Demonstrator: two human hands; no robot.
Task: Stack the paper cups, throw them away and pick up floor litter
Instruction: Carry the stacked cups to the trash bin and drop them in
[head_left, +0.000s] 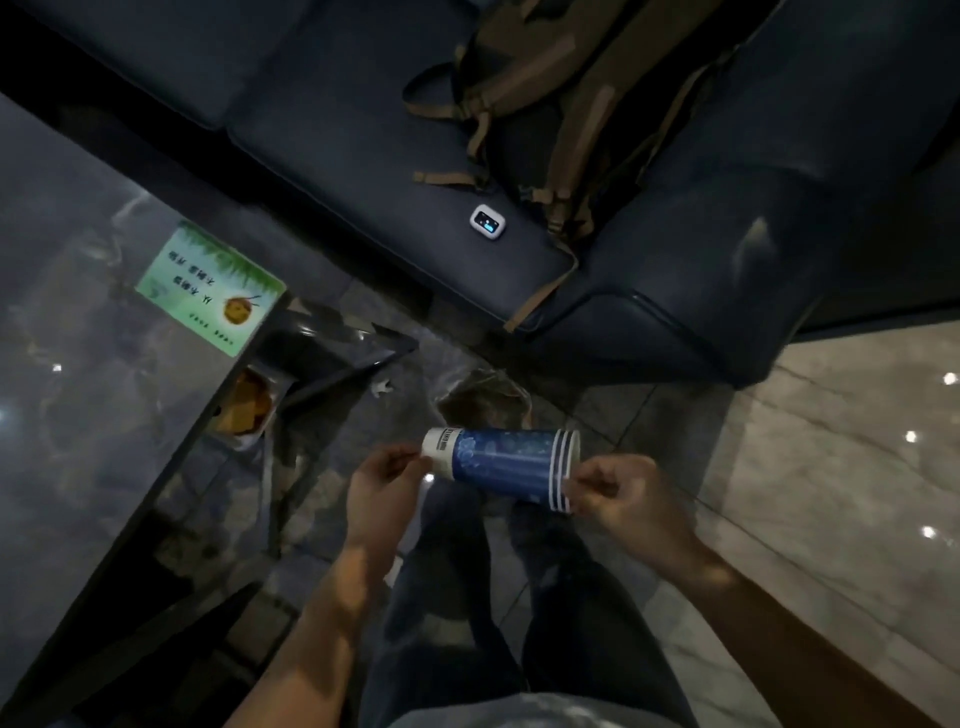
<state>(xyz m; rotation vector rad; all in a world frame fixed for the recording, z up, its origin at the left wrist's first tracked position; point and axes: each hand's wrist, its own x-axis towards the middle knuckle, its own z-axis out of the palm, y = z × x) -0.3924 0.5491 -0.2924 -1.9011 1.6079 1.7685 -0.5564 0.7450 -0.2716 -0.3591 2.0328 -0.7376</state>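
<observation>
Standing person holding stack of blue paper cups sideways above dark jeans and marble floor. Left hand gripping white base end, right hand pinching striped rims. Scrap of white litter lying beside glass table; backpack resting on sofa.

I saw a dim room, dark blue sofa ahead, glossy dark marble table left, pale tiled floor catching ceiling-light reflections.
</observation>
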